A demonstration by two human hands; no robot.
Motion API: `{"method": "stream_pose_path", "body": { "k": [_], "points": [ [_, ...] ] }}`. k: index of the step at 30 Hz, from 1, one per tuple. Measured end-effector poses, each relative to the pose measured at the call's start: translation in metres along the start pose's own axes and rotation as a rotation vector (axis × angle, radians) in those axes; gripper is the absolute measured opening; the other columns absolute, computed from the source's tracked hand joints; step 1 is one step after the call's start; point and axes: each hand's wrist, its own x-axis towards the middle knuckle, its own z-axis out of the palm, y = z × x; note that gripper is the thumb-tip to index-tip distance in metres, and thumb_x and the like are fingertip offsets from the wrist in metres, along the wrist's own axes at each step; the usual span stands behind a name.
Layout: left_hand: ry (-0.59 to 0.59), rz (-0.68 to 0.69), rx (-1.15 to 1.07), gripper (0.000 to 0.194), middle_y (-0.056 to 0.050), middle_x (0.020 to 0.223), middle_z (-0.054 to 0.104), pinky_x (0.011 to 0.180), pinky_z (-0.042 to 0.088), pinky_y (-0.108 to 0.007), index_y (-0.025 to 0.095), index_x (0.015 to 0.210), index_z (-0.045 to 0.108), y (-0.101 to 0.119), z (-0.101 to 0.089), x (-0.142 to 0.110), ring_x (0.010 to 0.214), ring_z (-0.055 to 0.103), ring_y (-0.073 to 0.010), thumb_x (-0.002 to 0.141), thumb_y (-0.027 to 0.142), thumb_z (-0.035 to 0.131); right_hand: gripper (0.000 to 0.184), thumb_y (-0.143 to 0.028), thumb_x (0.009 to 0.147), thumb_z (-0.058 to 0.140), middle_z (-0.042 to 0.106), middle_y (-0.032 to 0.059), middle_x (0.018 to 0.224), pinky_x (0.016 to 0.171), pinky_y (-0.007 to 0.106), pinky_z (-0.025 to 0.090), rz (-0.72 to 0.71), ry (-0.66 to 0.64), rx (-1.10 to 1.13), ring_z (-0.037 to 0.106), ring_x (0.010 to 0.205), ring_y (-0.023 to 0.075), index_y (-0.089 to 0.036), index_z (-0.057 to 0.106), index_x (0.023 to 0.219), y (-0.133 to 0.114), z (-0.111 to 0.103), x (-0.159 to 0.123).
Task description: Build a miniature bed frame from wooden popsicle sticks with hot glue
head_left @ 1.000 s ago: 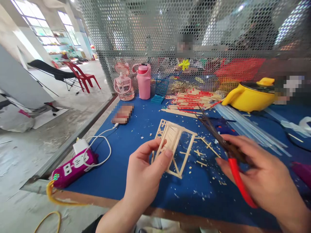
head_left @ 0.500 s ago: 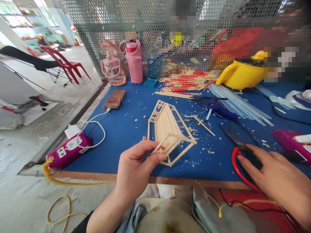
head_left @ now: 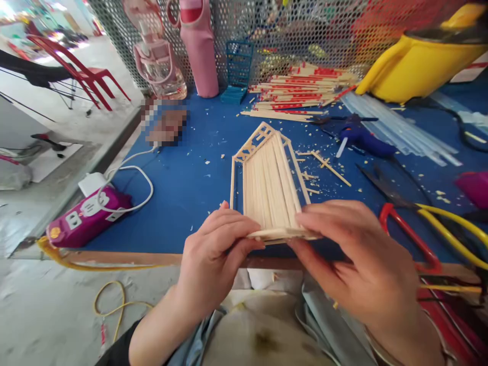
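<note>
A small wooden stick model (head_left: pixel 269 185), a frame with a slatted panel of pale sticks, is held over the table's front edge. My left hand (head_left: pixel 217 254) pinches its near left corner between thumb and fingers. At the near right corner my right hand (head_left: pixel 354 259) grips it too, thumb below and fingers above. The far end of the model has a lattice of short sticks. To the right lie scissors (head_left: pixel 404 203) with red and yellow handles, apart from both hands.
Behind are a blue glue gun (head_left: pixel 364 140), clear glue sticks (head_left: pixel 404 134), a pile of sticks (head_left: pixel 297 94), a yellow pot (head_left: pixel 419 66), a pink bottle (head_left: pixel 200 56) and a clear bottle (head_left: pixel 162 71). A purple power strip (head_left: pixel 89 216) with a white cable sits left. Stick scraps (head_left: pixel 328 165) litter the blue tabletop.
My right hand has let go of the scissors and come left onto the model. The model's near end has tilted, showing more of its slatted panel. The view has shifted down and closer.
</note>
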Motion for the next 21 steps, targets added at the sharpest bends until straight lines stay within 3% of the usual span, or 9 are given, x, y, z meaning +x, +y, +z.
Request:
{"method": "stream_pose_path", "body": {
  "k": [4,9,21],
  "points": [
    [-0.167,0.044,0.108,0.008,0.001,0.084,0.071,0.107,0.035,-0.035,0.017,0.088,0.066,0.005,-0.011,0.017,0.082,0.065,-0.0104,0.083,0.012,0.063,0.034,-0.009,0.079,0.067,0.068,0.0011,0.084,0.071,0.028,0.050,0.078,-0.067,0.065,0.060,0.075,0.0135,-0.019,0.060,0.111,0.009,0.002,-0.001],
    [-0.277,0.133,0.167,0.022,-0.002,0.097,0.072,0.110,0.031,-0.034,0.017,0.102,0.064,0.006,-0.018,0.022,0.093,0.064,-0.0123,0.080,0.016,0.068,0.028,-0.013,0.082,0.066,0.072,-0.0004,0.086,0.067,0.025,0.052,0.162,-0.076,0.178,0.065,0.074,0.0121,-0.022,0.062,0.108,0.010,0.001,-0.012],
    [-0.274,0.160,0.198,0.012,-0.004,0.095,0.071,0.097,0.045,-0.027,0.014,0.092,0.067,0.011,-0.014,0.027,0.094,0.061,-0.0124,0.081,0.010,0.064,0.028,-0.009,0.081,0.064,0.071,-0.0027,0.081,0.057,0.019,0.052,0.244,-0.031,0.323,0.065,0.065,0.0089,-0.025,0.067,0.104,0.011,0.008,-0.020]
  ]
}}
